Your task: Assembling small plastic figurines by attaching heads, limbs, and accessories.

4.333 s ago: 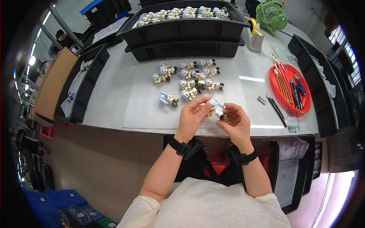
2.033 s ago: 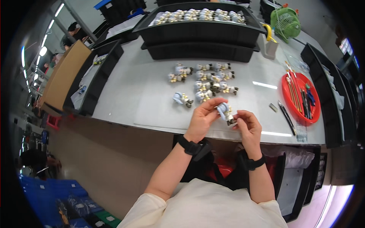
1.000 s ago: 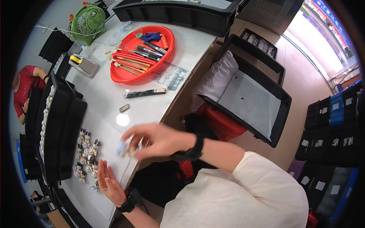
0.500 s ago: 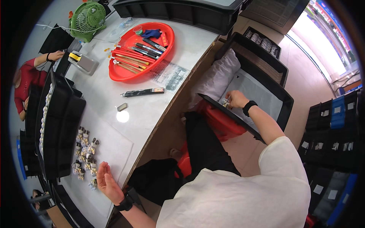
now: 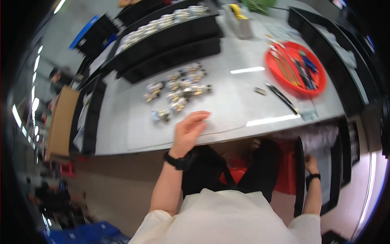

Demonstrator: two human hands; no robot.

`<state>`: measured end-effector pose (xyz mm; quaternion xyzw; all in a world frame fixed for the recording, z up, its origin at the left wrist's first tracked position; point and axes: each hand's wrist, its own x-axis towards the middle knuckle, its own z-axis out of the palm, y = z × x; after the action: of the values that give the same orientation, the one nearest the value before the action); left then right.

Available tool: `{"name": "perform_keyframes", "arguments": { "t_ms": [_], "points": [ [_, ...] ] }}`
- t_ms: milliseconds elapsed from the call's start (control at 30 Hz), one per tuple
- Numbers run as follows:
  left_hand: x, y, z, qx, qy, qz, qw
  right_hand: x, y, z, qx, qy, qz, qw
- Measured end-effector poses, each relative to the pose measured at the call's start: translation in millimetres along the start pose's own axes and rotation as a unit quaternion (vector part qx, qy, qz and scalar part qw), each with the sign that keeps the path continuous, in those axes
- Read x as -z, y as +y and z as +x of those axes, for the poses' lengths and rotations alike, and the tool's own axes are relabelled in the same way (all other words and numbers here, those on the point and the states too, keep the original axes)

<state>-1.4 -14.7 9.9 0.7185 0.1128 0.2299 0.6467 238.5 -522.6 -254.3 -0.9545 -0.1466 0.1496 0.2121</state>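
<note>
My left hand (image 5: 187, 133) hovers at the table's front edge, open and holding nothing, its fingers stretched out and the thumb a little apart. Just beyond its fingertips lies a loose cluster of small painted figurines (image 5: 177, 99), white and yellowish with dark parts; blur hides their detail. One bluish figurine (image 5: 155, 116) is nearest to the hand on the left. At the far right, my right hand (image 5: 311, 164) reaches down into a black tray (image 5: 298, 183) beside my legs. Its fingers are blurred, and whether they hold anything does not show.
A black crate (image 5: 170, 42) filled with rows of figurines stands behind the cluster. Toward the right, a red basin (image 5: 321, 87) holds brushes and pens, with a black pen (image 5: 283, 99) and a small grey block (image 5: 260, 91) beside it. Bubble wrap (image 5: 321, 137) lies in the right tray.
My view has swung left, shifting the whole scene. My right hand, which pinched a small figurine in the tray, remains there, with the figurine no longer visible. My left hand stays open near the cluster.
</note>
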Motion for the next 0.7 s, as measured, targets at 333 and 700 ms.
{"name": "perform_keyframes", "arguments": {
  "t_ms": [333,700],
  "points": [
    [68.9,65.6,-12.4,-0.075,-0.072,0.299,0.948,119.4,-257.3,-49.1,0.101,0.107,0.421,0.895],
    [126.5,60.5,-7.4,0.054,-0.071,0.283,0.955,53.4,-452.8,-75.1,0.336,-0.173,0.404,0.833]
  ]
}}
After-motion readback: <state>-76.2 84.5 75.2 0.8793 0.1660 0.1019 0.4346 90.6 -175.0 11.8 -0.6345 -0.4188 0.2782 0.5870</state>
